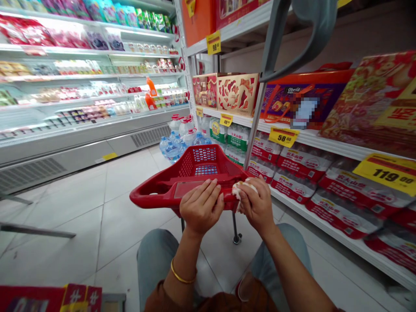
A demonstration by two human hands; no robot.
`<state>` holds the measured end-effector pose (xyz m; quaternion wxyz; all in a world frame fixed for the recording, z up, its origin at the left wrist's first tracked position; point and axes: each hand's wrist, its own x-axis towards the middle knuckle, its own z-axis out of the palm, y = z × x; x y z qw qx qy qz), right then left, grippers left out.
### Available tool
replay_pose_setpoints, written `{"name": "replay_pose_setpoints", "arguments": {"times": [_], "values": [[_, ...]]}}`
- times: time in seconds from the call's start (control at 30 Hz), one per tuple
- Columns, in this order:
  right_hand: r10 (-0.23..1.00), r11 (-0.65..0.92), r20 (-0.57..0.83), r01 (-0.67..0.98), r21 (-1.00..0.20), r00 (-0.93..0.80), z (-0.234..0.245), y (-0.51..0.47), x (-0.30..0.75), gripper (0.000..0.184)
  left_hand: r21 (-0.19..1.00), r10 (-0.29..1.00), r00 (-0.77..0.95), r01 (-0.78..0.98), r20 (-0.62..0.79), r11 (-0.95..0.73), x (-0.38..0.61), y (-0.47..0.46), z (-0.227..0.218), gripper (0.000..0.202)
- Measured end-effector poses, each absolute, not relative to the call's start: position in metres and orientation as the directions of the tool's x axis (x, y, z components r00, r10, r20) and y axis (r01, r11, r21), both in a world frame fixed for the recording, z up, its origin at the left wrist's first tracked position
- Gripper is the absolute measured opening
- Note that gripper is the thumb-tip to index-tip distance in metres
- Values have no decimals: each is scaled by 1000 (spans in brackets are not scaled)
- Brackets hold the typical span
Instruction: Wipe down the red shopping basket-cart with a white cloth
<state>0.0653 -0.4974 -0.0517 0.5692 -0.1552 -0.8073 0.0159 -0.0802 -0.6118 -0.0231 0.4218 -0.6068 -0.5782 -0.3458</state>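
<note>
A red shopping cart [152, 198] with a perforated basket stands right in front of me. My left hand [200, 207] lies over its red handle [228, 193], the fingers bent across the top. In my right hand [259, 207] is a bunched white cloth [244, 187], pressed against the right end of the handle. Part of the cloth hangs below the fingers. Both hands are close together, with a short stretch of handle showing between them. Beside the cart's right end a metal pole [254, 130] rises to a grey curved piece.
Shelves on the right hold gift boxes [238, 93] above shrink-wrapped water bottle packs [294, 180]. Large water jugs [175, 145] stand on the floor beyond the cart. A lit refrigerated case [87, 125] runs along the left. Red boxes [78, 297] are at lower left.
</note>
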Motion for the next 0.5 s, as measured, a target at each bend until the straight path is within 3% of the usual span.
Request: {"name": "replay_pose_setpoints", "arguments": {"times": [0.5], "values": [[470, 872, 823, 22, -490, -318, -54, -478, 72, 22, -84, 388, 83, 996, 918, -14, -89, -619, -22, 27]]}}
